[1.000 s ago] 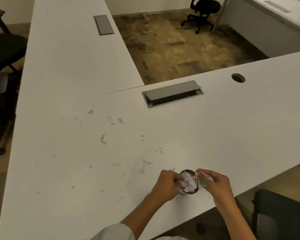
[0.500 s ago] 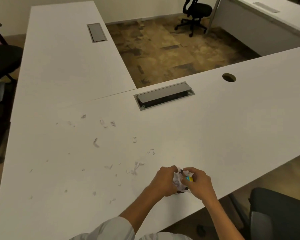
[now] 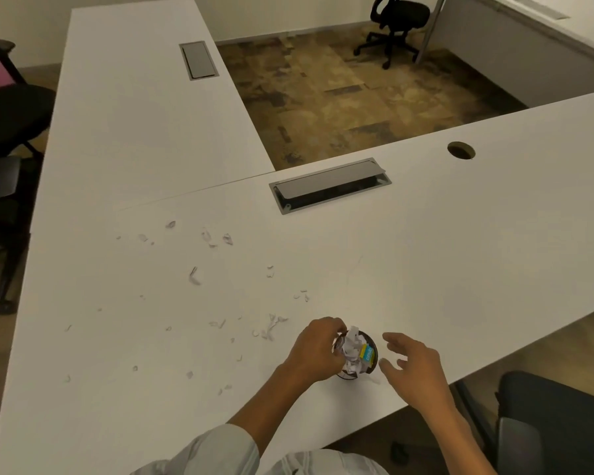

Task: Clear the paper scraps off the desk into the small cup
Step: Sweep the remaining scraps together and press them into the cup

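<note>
White L-shaped desk (image 3: 426,255) in an office. The cup (image 3: 372,344), at 6 o'clock, is heaped; the left hand (image 3: 318,353) presses curled fingers onto its paper, the right hand (image 3: 412,359) hovers spread, empty. Scraps (image 3: 194,275) remain toward 10 o'clock. Contents should be packed firmly while the cup is steadied.

I see the small round dark cup (image 3: 369,337) low in the frame's centre on the white L-shaped surface (image 3: 460,252), between my left hand (image 3: 318,353) and right hand (image 3: 414,363). Torn white paper scraps (image 3: 195,276) lie scattered to its left; a rectangular metal cable hatch (image 3: 330,185) sits above.
</note>
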